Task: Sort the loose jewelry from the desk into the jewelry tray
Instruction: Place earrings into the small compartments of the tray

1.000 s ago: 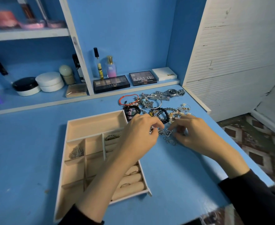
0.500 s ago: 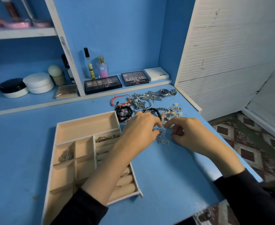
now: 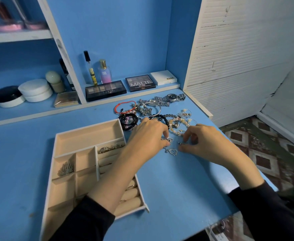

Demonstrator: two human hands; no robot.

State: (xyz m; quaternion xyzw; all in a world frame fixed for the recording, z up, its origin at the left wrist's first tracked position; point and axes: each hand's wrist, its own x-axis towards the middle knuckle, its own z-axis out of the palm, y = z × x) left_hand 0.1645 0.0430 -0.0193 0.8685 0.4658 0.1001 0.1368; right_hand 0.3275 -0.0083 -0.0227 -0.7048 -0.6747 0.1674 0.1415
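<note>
the beige compartmented jewelry tray [image 3: 89, 136] sits nearest, its ring rolls holding a few silver rings [image 3: 110, 148]. just beyond, the left hand [image 3: 148, 136] and right hand [image 3: 205, 141] each pinch an end of a fine silver chain — likely teasing it loose — its open heart pendant [image 3: 172, 151] flat on the blue desk [image 3: 168, 185]. farther back lies the tangled heap: beaded bracelets [image 3: 163, 118], a steel wristwatch [image 3: 170, 97].

Your table [image 3: 160, 185] is bright blue, and the jewelry tray [image 3: 89, 134] on it is beige inside with a white rim. You wear black sleeves [image 3: 85, 221]. A red cord bracelet [image 3: 124, 106] and a silver heart pendant [image 3: 172, 151] lie among dark beads [image 3: 162, 117]. The floor [image 3: 264, 150] shows a maroon-and-white diamond pattern.
</note>
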